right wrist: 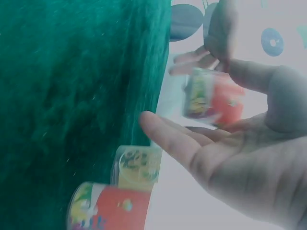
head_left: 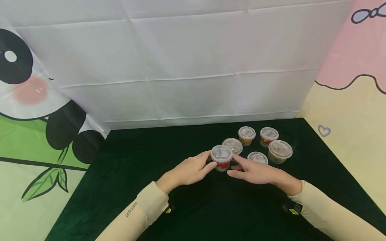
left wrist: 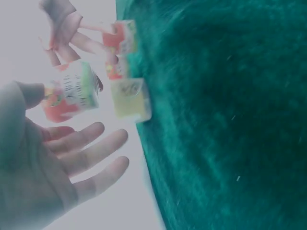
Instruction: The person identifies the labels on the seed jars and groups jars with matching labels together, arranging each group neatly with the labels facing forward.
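Note:
A small lidded plastic cup with a red label (head_left: pixel 222 164) is between my two hands, at the near left of a group of cups. My left hand (head_left: pixel 191 169) holds its left side, the thumb against the cup and the other fingers spread in the left wrist view. On the opposite side my right hand (head_left: pixel 256 170) grips it, index finger by the lid; the thumb meets the cup (right wrist: pixel 218 98) in the right wrist view. Partly behind it stands another clear-lidded cup (head_left: pixel 232 144). One more lidded cup (head_left: pixel 257 156) is partly hidden by my right hand.
Behind stand a cup with an orange-yellow label (head_left: pixel 247 134) and a red-labelled cup (head_left: pixel 269 135). A wider yellowish cup (head_left: pixel 280 151) is right of them. The dark green cloth (head_left: pixel 144 147) covers the table, with a white curtain (head_left: pixel 181 100) along its back.

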The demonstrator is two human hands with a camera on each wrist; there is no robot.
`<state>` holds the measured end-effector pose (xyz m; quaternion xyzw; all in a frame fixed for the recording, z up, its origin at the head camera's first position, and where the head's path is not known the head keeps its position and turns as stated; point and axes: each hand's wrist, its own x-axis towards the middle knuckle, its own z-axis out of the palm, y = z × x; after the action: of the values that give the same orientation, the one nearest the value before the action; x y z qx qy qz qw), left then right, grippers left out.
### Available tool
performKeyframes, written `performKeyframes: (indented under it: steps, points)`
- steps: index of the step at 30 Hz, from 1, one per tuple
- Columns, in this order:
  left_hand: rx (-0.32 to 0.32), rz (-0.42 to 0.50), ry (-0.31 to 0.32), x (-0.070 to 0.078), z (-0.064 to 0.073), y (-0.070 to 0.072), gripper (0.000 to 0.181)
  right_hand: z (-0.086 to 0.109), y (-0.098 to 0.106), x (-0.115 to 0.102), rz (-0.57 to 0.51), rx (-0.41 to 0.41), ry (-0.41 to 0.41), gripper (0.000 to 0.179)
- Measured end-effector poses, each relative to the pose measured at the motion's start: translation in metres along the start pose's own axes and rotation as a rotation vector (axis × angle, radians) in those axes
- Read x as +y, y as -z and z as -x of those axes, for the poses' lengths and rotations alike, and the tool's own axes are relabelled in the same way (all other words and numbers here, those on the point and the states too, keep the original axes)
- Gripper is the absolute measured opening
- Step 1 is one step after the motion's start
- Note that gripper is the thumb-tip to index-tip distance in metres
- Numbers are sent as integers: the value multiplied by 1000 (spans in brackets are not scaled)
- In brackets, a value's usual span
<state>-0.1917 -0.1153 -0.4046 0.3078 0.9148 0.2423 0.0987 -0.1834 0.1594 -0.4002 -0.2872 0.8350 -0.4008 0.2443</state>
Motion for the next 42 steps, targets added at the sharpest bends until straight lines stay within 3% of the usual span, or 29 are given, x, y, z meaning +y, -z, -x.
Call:
performKeyframes:
  steps: [5, 10, 13, 19, 23, 31, 36, 42]
  points:
    - [65, 164, -38, -7, 3, 15, 66, -12, -2, -8, -134, 19, 85, 82]
    - [65, 283, -12, -13, 2, 19, 61, -25, -2, -16, -326, 60, 48, 76]
    - [56, 340, 17, -19, 1, 18, 58, -35, 0, -18, -492, 54, 1, 71]
    - [58, 485, 40, -26, -3, 20, 57, -53, 6, -18, -940, 11, -8, 65]
    - [34, 535, 31, -30, -8, 19, 59, -61, 10, -18, -1130, 3, -42, 62]
    - [84, 622, 70, -41, -10, 21, 56, -67, 10, -21, -1209, -15, -95, 57]
    - [76, 619, 86, -44, -10, 21, 57, -69, 9, -20, -1234, -13, -129, 55]
    - [110, 608, 90, -45, -10, 22, 56, -71, 11, -21, -1237, -38, -128, 54]
